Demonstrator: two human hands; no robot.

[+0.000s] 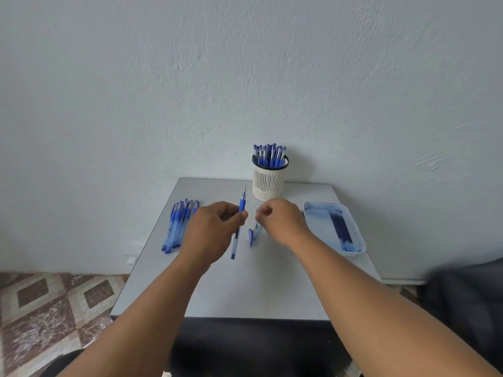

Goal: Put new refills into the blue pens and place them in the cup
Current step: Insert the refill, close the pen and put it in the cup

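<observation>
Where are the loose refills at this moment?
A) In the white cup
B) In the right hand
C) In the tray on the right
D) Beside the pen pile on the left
C: the dark refills lie in the blue-stained tray at the table's right side.

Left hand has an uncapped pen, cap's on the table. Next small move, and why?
Probably the right hand lowers to pick up the cap lying just below it. The left hand grips the pen with its tip bare, so it likely needs capping before it joins the capped pens in the cup.
</observation>
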